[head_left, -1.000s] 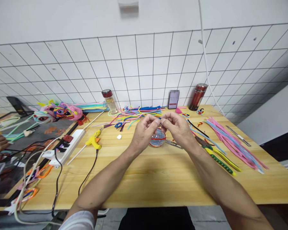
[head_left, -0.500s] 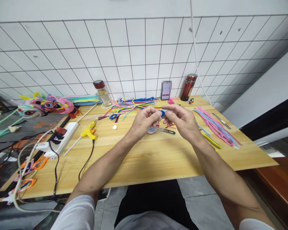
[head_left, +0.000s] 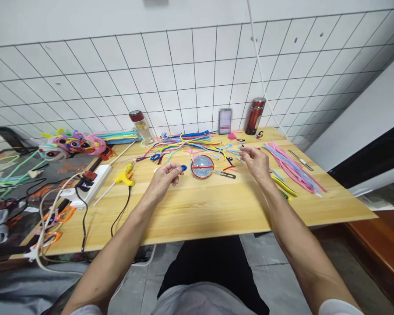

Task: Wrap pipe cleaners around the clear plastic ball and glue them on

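Note:
My left hand (head_left: pixel 167 176) pinches a small blue coiled disc (head_left: pixel 184 167) between thumb and fingertips, just left of the round ball-like piece. That piece (head_left: pixel 202 161), pale blue with a red rim and a red band across it, lies on the table between my hands. My right hand (head_left: pixel 256 163) is over short light blue pipe cleaner pieces (head_left: pixel 233 152), its fingers curled together; what they grip, if anything, is too small to make out. Thread snips (head_left: pixel 226 174) and short red pieces (head_left: pixel 229 168) lie between the round piece and my right hand.
Loose pipe cleaners (head_left: pixel 187 142) pile at the back; a pink and blue bundle (head_left: pixel 293 168) lies right. Pliers (head_left: pixel 284 187) are partly behind my right arm. Leftward are a yellow glue gun (head_left: pixel 124 176) and a power strip (head_left: pixel 96 183). A glass bottle (head_left: pixel 142 127), phone (head_left: pixel 225 121) and red flask (head_left: pixel 255 116) stand behind.
My hands were together over the round piece, working the blue coil, and have separated. The left moved left with the coil; the right moved right toward the light blue pieces. The view shifted too.

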